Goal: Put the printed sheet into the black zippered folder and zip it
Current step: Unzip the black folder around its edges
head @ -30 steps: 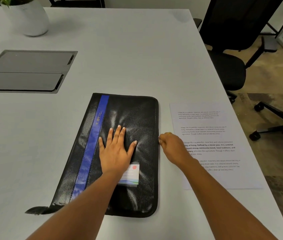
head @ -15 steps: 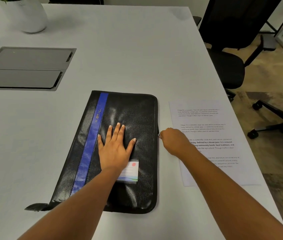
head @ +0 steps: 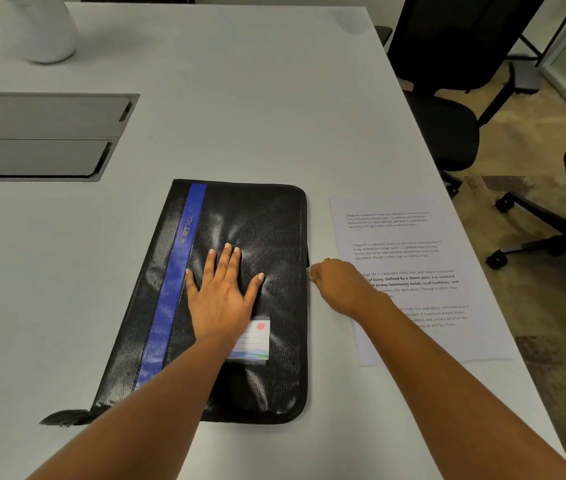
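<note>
The black zippered folder (head: 267, 223) with a blue stripe lies flat on the white table (head: 240, 81). My left hand (head: 222, 292) presses flat on its middle, fingers spread, just above a small label card (head: 253, 341). My right hand (head: 340, 285) pinches the small metal zipper pull (head: 308, 270) on the folder's right edge, about halfway along. The printed sheet (head: 409, 237) lies on the table to the right of the folder, partly under my right hand and forearm.
A grey flush cable hatch (head: 42, 136) sits in the table at the left. A white plant pot (head: 32, 26) stands at the far left corner. Black office chairs (head: 447, 98) stand off the table's right edge.
My right hand with the zipper pull has moved slightly further along the folder's right edge, away from me. The left hand stays flat on the folder. The sheet has not moved.
</note>
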Available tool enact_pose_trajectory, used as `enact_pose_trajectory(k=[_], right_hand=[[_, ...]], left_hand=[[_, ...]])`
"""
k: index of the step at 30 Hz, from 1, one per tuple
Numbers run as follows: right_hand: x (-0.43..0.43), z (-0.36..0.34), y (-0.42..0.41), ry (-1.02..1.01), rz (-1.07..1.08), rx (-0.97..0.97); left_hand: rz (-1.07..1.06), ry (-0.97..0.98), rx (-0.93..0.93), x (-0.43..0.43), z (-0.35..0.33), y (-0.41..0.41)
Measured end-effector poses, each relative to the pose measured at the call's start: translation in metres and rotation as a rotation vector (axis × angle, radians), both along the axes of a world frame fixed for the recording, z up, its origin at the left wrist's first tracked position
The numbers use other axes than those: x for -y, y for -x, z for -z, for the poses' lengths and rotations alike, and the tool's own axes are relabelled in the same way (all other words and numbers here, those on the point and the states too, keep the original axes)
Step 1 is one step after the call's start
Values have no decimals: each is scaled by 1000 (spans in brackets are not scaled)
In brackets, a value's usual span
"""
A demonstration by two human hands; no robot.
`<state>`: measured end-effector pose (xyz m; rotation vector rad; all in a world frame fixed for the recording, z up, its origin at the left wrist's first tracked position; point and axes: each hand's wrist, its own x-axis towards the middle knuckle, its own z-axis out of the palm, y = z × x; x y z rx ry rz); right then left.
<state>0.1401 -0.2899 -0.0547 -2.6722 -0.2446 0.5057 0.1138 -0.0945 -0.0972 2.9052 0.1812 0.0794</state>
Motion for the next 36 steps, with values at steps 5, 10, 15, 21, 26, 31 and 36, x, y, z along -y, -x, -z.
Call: enact_pose_trajectory(k=[5, 10, 15, 21, 26, 31, 36], right_hand=[[-4, 0, 13, -17, -96, -13], [1, 2, 23, -67, -73, -45], [1, 0, 23, -61, -83, -59], [6, -1, 25, -30, -109, -62], [8, -2, 29, -13, -110, -62], [7, -3, 34, -6, -126, -76], [6, -3, 41, -24, -139, -97]], left_hand=[[-6, -8, -3, 0, 1, -1], [1, -5, 2, 0, 2, -2], [7, -1, 3, -1, 2, -2], [8, 6, -1, -1, 2, -2], [7, 4, -11, -1, 1, -2], [13, 8, -9, -1, 0, -1], [11, 0, -14, 0, -1, -1]])
